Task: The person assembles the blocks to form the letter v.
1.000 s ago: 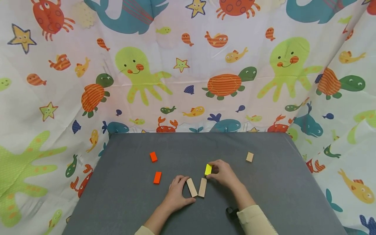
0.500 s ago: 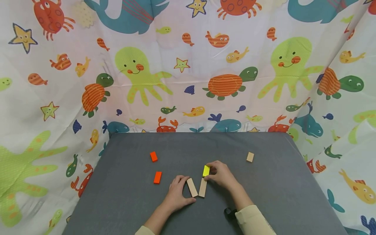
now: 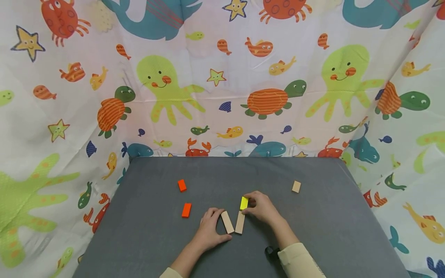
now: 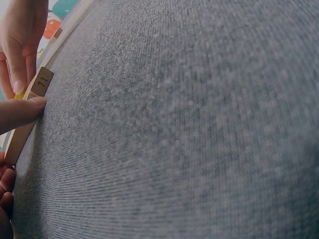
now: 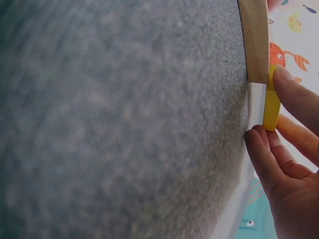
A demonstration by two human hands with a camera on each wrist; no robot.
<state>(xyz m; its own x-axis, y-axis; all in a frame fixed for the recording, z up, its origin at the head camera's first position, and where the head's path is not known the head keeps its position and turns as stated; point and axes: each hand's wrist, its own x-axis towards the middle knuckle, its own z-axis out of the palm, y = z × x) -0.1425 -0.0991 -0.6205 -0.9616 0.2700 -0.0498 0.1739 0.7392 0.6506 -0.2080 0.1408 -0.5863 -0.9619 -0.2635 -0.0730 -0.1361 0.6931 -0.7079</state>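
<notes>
Two long natural-wood blocks lie in a V on the grey table, their near ends close together. My left hand [image 3: 209, 229] holds the left wooden block [image 3: 227, 222] lengthwise, thumb at the near end and fingertips at the far end. Between thumb and fingers, my right hand [image 3: 262, 207] pinches a small yellow block [image 3: 244, 203] at the far end of the right wooden block [image 3: 240, 222]. In the right wrist view the yellow block [image 5: 271, 107] overlaps the end of a wooden block [image 5: 256, 45]. Dark printed digits mark one block end [image 4: 44, 81] in the left wrist view.
Two orange blocks, a farther one [image 3: 182, 185] and a nearer one [image 3: 186, 210], lie left of the hands. A short wooden block [image 3: 296, 186] is at the back right. Behind the grey table [image 3: 326, 231] hangs a sea-animal curtain [image 3: 222, 88].
My right hand has shifted slightly left with the yellow block, bringing it to the far end of the right wooden block. The left hand has stayed in place.
</notes>
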